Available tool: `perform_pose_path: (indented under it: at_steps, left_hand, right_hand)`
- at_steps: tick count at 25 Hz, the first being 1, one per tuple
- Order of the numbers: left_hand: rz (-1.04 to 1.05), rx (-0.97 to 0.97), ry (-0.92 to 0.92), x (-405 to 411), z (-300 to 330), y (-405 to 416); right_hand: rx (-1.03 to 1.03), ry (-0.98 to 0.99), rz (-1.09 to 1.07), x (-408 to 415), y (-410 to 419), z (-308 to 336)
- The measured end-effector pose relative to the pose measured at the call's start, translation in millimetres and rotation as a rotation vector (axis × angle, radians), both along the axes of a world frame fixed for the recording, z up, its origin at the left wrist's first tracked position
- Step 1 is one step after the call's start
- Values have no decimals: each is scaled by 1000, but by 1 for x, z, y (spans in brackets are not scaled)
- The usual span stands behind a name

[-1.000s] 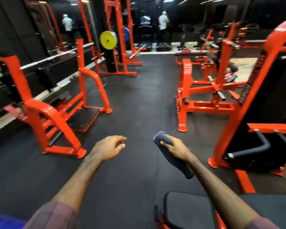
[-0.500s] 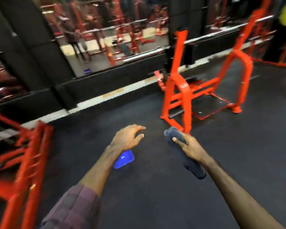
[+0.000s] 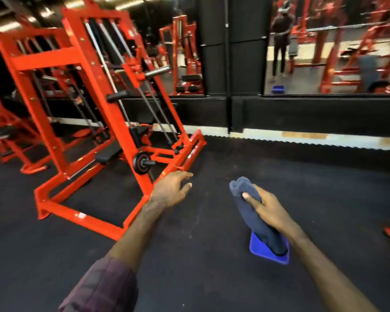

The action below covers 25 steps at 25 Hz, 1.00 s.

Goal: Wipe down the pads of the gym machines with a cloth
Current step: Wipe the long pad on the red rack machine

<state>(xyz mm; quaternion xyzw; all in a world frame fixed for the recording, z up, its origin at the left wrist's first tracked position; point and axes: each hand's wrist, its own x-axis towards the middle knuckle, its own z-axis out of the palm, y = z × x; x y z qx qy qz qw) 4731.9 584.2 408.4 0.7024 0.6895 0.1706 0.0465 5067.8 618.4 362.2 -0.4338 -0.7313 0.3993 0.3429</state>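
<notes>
running from eleven o'clock down to five, the cloth (image 3: 252, 212) is gripped by the right hand (image 3: 268, 210); left hand (image 3: 170, 191) loosely spread, holding nothing.

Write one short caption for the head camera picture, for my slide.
Right hand grips a dark cloth, left hand open, beside a red gym machine.

A commercial gym is shown. Orange-red steel machine (image 3: 95, 122) w/ slanted guide rods, black pads & a plate-loading peg is set on black rubber floor (image 3: 189, 255). Wall mirrors (image 3: 333, 48) are seen, w/ more red equipment and a standing person reflected in them.
</notes>
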Motion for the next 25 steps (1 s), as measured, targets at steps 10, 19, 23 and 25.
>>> perform_pose_path:
  at_steps: [10, 19, 23, 25]
  left_hand:
    - [416, -1, -83, -297, -19, 89]
    - [678, 2, -94, -561, -64, 112]
    - [724, -101, -139, -683, -74, 142]
    - [759, -90, -176, -744, -70, 154]
  right_hand:
    - [24, -1, 312, -319, 220, -6]
    - [-45, -16, 540, -656, 316, -37]
    - [21, 31, 546, -803, 367, -82]
    - [-98, 2, 550, -877, 398, -109]
